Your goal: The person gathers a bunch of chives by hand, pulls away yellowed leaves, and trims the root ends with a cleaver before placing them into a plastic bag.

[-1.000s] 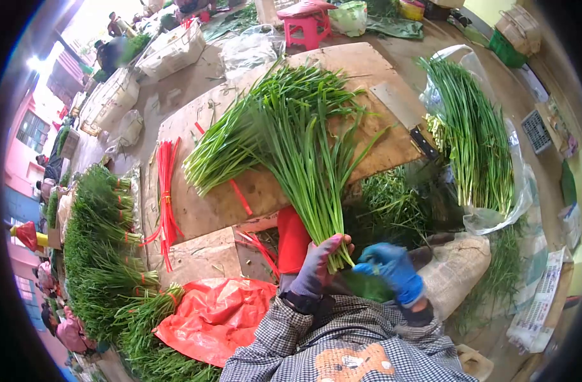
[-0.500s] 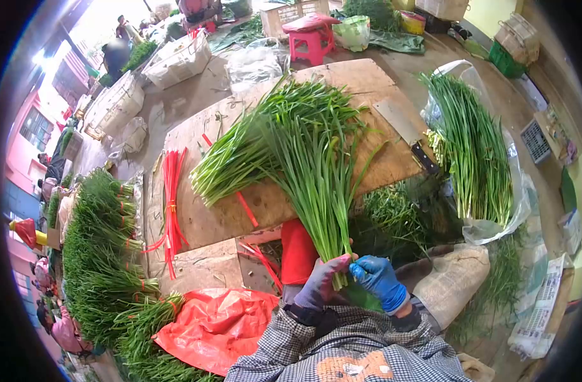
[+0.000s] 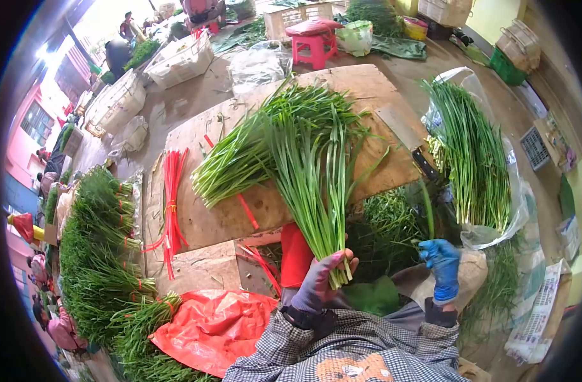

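Chive bunch (image 3: 310, 172), long green stalks w/ pale ends, fanned over wooden board (image 3: 367, 83), base clamped in left hand (image 3: 322, 280); right hand (image 3: 440, 267) apart, pinching single leaf (image 3: 427, 207).

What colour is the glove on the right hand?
Bright blue. The right hand wears it, pinching a single green stalk; the head view shows it clearly.

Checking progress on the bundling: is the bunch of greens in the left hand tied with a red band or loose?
Loose, as far as shows. The bunch fans out above the left hand, with no red band visible on its stalks.
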### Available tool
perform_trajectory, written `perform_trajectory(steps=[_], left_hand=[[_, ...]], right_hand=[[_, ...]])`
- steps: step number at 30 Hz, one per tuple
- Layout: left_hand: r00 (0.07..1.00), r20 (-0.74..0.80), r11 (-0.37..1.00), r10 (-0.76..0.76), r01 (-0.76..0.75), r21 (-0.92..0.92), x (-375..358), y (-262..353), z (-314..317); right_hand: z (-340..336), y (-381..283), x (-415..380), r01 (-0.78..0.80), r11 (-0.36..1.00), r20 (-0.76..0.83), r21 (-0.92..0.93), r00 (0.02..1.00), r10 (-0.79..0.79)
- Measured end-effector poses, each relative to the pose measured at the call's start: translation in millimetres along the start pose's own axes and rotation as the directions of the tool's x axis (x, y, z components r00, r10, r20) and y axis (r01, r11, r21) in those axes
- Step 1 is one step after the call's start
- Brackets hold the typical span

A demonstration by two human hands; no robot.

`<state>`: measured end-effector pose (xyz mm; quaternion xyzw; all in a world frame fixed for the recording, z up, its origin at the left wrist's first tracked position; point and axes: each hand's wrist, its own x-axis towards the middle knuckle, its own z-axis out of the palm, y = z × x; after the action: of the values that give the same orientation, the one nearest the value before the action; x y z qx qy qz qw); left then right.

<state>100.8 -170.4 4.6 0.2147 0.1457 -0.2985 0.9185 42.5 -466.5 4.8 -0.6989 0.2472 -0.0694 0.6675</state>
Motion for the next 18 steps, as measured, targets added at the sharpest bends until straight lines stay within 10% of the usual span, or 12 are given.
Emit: perform_trajectory(steps=[1,2,7,12,18], left_hand=[[1.0,0.014,1.0,0.011,-0.011,0.007,-1.3,2.3,8.3],[0.999,0.029,1.0,0.021,-0.022,0.016,-0.8,2.6,12.8],[0.994,0.059,0.994,-0.09,0.093,-0.054,18.4,-6.4,-26.5],[0.985,0.152,0.994,-0.087,0.096,-0.052,16.2,1.8,-19.0],[0.964,0.24,0.969,-0.11,0.157,-0.189,8.1,9.2,-15.4]], right_hand=[[6.4,12.2,-3.4,0.289,0.886,0.061,-0.364,0.956,-0.287],[7.2,21.7,-16.3,0.206,0.806,0.097,-0.554,0.978,-0.184],[85.3,-4.7,-58.0,-0.048,0.972,0.325,-0.228,0.938,0.123],[132.1,-6.6,-46.1,0.503,0.794,0.494,-0.34,0.814,-0.304],[132.3,-8.9,-38.7,0.428,0.84,0.537,-0.333,0.819,-0.204]])
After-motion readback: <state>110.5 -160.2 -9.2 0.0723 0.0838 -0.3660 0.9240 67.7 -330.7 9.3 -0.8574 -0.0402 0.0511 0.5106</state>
